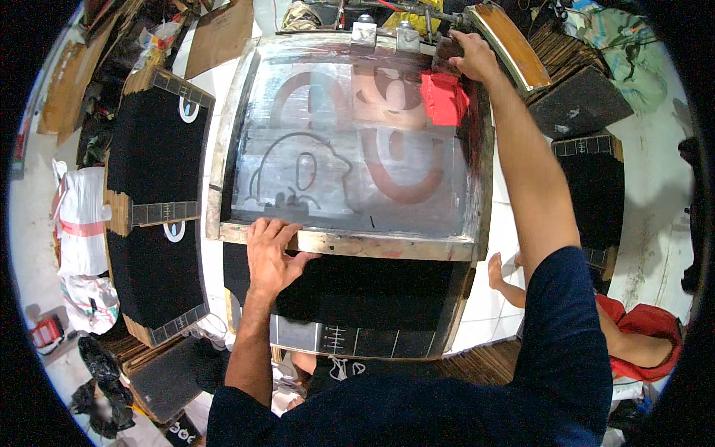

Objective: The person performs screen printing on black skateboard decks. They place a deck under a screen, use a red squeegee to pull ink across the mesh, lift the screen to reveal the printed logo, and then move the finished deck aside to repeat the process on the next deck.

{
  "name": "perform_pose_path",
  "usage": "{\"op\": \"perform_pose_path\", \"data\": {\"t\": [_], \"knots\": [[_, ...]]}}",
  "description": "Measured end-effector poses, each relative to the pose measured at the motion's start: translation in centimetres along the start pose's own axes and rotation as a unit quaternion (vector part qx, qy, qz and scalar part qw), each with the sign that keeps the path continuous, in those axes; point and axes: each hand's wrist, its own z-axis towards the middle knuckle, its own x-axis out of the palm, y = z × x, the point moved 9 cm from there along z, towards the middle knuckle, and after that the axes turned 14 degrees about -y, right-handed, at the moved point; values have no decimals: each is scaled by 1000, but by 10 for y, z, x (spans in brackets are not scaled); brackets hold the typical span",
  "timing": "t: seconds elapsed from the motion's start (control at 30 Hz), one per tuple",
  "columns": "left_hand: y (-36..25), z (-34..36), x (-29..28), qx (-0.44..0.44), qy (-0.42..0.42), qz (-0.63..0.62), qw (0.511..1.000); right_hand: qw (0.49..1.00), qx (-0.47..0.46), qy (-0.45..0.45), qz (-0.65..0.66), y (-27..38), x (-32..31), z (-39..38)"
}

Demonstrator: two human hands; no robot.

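Observation:
A large screen-printing frame (350,242) with a grey mesh showing cartoon outlines lies over a black fabric on a board (372,298). My left hand (272,257) presses flat on the frame's near wooden edge. My right hand (471,58) reaches to the frame's far right corner and grips a dark squeegee handle there. Red ink or a red cloth (445,98) sits on the mesh just below that hand.
Two boards with black fabric (153,145) stand at the left, another (596,186) at the right. A person's bare foot (495,270) and red shorts (644,328) show at lower right. White bags (78,223) lie far left. Clutter and a wooden board (514,45) line the back.

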Motion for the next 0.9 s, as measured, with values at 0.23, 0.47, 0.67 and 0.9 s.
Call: {"op": "perform_pose_path", "data": {"t": [0.23, 0.47, 0.67, 0.9], "knots": [[-4, 3, -14, 3, 47, 19, 999, 989, 50, -80, 113, 177, -139, -214], [-65, 71, -144, 102, -103, -19, 989, 962, -24, -270, -21, 286, -262, -205], [55, -9, -184, -59, -402, -9, 914, 952, 6, -301, -60, 259, -335, -73], [304, -412, 41, -550, 146, -59, 820, 974, 98, -170, -110, 185, -346, 43]]}}
